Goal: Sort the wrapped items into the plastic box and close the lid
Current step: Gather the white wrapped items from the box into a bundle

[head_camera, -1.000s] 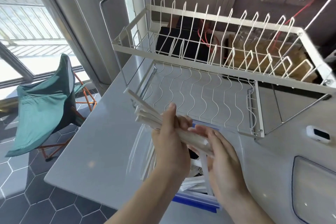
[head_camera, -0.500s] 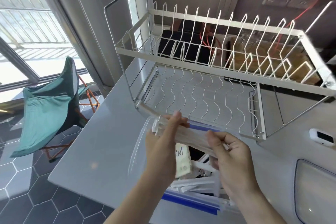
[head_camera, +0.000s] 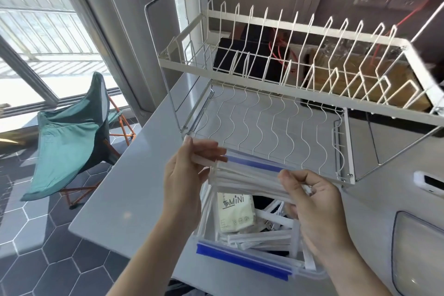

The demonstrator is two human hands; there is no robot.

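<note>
A clear plastic box [head_camera: 242, 259] with blue clip edges sits on the grey counter right below me. Inside lie several long white wrapped sticks [head_camera: 259, 238] and a pale "MINI" tissue pack [head_camera: 236, 214]. I hold a bundle of white wrapped sticks [head_camera: 249, 178] level over the box's far side. My left hand [head_camera: 185, 185] pinches the bundle's left end. My right hand [head_camera: 314, 206] grips its right end. The box's right wall is hidden behind my right hand.
A white two-tier wire dish rack [head_camera: 288, 94] stands just behind the box. At the right edge lies a clear lid [head_camera: 418, 255], with a small white device [head_camera: 430, 181] beyond it. The counter's left edge [head_camera: 108, 182] drops to a tiled floor with a green folding chair [head_camera: 72, 132].
Both hands have lowered the bundle from a raised, tilted hold to level, close over the box, and the hands have moved apart towards its two ends.
</note>
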